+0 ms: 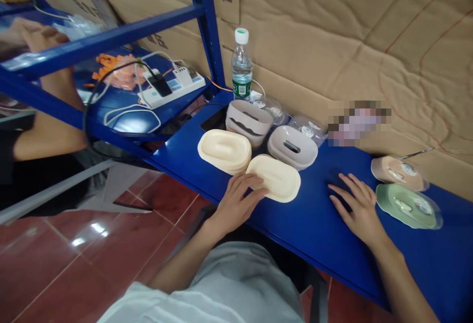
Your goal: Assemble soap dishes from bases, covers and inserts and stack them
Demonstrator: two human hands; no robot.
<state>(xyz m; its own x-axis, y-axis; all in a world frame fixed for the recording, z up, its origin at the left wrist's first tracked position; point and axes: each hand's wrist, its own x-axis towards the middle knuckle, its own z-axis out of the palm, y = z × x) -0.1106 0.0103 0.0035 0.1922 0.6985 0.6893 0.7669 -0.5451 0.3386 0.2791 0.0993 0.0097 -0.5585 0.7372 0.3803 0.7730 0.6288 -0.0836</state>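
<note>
Cream tray (279,177) in front of the bottle (242,69) is being grasped by our left fingers (243,181), our right fingers (342,193) are spreading empty, and we are judging covered dishes (388,199) right of the bottle done, loose grey dishes (307,154) before it undone.

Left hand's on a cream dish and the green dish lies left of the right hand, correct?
No: the green dish lies to the right of the right hand, as the head view shows. The left hand is on a cream dish.
</note>
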